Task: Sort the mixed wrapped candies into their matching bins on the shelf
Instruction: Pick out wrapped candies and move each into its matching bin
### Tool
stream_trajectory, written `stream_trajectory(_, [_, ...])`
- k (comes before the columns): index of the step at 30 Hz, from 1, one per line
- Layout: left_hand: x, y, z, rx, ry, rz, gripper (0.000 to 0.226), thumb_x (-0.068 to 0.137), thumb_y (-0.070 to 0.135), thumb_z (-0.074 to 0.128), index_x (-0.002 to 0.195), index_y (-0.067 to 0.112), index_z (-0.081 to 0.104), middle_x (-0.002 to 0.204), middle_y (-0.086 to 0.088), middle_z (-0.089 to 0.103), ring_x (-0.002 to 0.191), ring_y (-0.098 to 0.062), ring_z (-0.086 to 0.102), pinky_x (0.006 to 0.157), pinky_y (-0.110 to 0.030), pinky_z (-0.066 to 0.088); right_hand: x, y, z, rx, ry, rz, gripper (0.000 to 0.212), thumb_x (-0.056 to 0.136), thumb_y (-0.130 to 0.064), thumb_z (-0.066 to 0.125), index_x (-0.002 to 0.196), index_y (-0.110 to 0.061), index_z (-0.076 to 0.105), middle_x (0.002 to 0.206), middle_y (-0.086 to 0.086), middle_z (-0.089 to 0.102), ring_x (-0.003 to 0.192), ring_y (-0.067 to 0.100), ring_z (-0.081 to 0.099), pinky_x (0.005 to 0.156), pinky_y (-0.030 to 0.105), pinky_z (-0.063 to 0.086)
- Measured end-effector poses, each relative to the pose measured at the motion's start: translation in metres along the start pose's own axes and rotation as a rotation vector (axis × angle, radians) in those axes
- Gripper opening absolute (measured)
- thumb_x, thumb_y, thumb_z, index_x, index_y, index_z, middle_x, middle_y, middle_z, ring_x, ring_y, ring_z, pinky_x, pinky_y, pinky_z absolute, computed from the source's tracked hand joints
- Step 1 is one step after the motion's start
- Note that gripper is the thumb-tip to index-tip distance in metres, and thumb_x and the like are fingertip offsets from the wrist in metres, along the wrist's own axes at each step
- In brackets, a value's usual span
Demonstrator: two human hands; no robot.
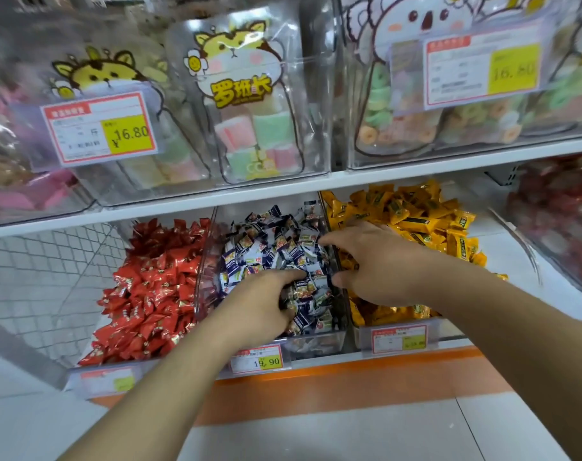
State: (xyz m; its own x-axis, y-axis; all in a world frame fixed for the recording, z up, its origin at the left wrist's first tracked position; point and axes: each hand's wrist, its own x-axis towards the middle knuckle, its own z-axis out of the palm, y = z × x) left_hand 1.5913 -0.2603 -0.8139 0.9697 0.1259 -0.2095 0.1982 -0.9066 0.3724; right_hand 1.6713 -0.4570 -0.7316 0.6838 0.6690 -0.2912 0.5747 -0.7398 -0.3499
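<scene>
Both hands are working in the lower shelf row, where three clear bins sit side by side so each wrapper colour has its own home.

My left hand [266, 301] is digging into the middle bin [316, 342], the one holding blue-and-white candies [276, 241]. Its fingers [291, 277] are curling down into the pile near the front wall. They are bunching around several wrappers, probably because a stray is easier to feel out from a small handful than from the whole heap. I cannot tell whether a mismatched piece is among them.

My right hand [372, 261] is hovering across the divider between the middle bin and the yellow candies [412, 221]. Its fingers [329, 241] are spreading apart, tips touching the blue-and-white heap, thumb low by the divider. It is holding nothing that I can see. I judge it is raking the surface to expose odd colours.

The red candies [153, 287] are lying untouched in the left bin. A price tag [261, 359] is facing out from the shelf edge.
</scene>
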Motion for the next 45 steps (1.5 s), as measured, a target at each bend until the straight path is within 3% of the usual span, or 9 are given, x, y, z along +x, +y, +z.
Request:
stream_trajectory(6, [-0.005,-0.015,-0.004,-0.556,0.059,0.014,0.070,0.084,-0.005,0.078,0.131,0.044,0.064,0.126,0.011,0.065,0.116,-0.010,0.061,0.099,-0.041,0.056,-0.004,0.000,-0.002,0.000,-0.007,0.000,0.064,0.106,-0.039,0.053,0.161,-0.042,0.020,0.171,-0.007,0.010,0.157,0.017,-0.004,0.126,0.044,0.004])
stream_trajectory(13, [-0.019,-0.015,-0.025,-0.383,0.297,-0.096,0.053,0.097,0.008,0.065,0.134,0.045,0.058,0.131,0.014,0.061,0.089,-0.005,0.068,0.055,-0.018,0.051,-0.006,-0.001,-0.003,-0.007,-0.009,-0.014,0.063,0.107,-0.038,0.052,0.162,-0.040,0.020,0.171,-0.007,0.011,0.157,0.016,-0.003,0.126,0.043,0.002])
stream_trajectory(15, [-0.020,-0.007,-0.014,-0.224,0.173,-0.117,0.051,0.100,0.024,0.064,0.146,0.042,0.050,0.138,0.009,0.058,0.092,-0.003,0.067,0.067,-0.016,0.055,-0.007,-0.002,-0.003,-0.007,-0.008,-0.016,0.063,0.107,-0.037,0.052,0.162,-0.040,0.020,0.171,-0.007,0.011,0.157,0.015,-0.002,0.126,0.043,0.002])
stream_trajectory(18, [-0.016,0.005,0.007,-0.044,-0.081,-0.064,0.063,0.104,0.047,0.052,0.161,0.041,0.025,0.171,0.010,0.015,0.150,-0.019,0.035,0.117,-0.027,0.034,-0.007,-0.002,-0.002,-0.001,-0.002,-0.012,0.063,0.107,-0.037,0.052,0.161,-0.040,0.021,0.171,-0.007,0.011,0.157,0.015,-0.003,0.126,0.042,0.002])
stream_trajectory(23, [-0.016,0.012,0.011,-0.121,-0.221,-0.021,0.062,0.108,0.048,0.041,0.163,0.045,0.012,0.168,0.027,-0.003,0.157,-0.007,0.009,0.112,-0.018,0.020,-0.005,-0.002,-0.002,0.005,0.002,-0.008,0.063,0.107,-0.037,0.052,0.161,-0.041,0.020,0.172,-0.007,0.009,0.157,0.015,-0.005,0.126,0.042,0.002])
stream_trajectory(30, [-0.027,0.009,0.005,-0.141,-0.246,0.115,0.044,0.111,0.039,0.038,0.155,0.040,0.043,0.167,0.026,0.016,0.153,0.003,0.012,0.119,-0.014,0.009,-0.006,-0.006,-0.003,0.011,-0.002,-0.002,0.063,0.107,-0.038,0.053,0.161,-0.043,0.021,0.171,-0.009,0.010,0.158,0.014,-0.004,0.126,0.040,0.003])
stream_trajectory(35, [-0.029,0.005,0.002,-0.171,-0.148,0.085,0.037,0.108,0.038,0.048,0.144,0.044,0.055,0.157,0.023,0.042,0.138,-0.001,0.045,0.114,-0.019,0.036,-0.007,-0.006,-0.003,0.021,-0.003,0.000,0.063,0.107,-0.037,0.053,0.160,-0.044,0.021,0.172,-0.009,0.009,0.157,0.013,-0.005,0.126,0.040,0.003])
stream_trajectory(39, [-0.027,-0.003,-0.007,-0.058,0.178,0.022,0.031,0.105,0.029,0.054,0.134,0.036,0.062,0.128,0.011,0.061,0.108,-0.010,0.060,0.087,-0.022,0.046,-0.007,-0.005,-0.003,0.021,-0.010,-0.004,0.062,0.107,-0.037,0.052,0.161,-0.042,0.021,0.172,-0.009,0.008,0.157,0.014,-0.005,0.126,0.042,0.002])
stream_trajectory(45, [-0.025,-0.001,0.010,0.175,-0.137,-0.044,0.057,0.107,0.058,0.027,0.160,0.036,0.031,0.171,0.009,0.015,0.158,-0.015,0.006,0.128,-0.042,0.009,-0.007,-0.005,-0.003,0.018,-0.007,-0.002,0.063,0.107,-0.037,0.051,0.161,-0.043,0.019,0.172,-0.009,0.007,0.157,0.014,-0.005,0.126,0.041,0.002])
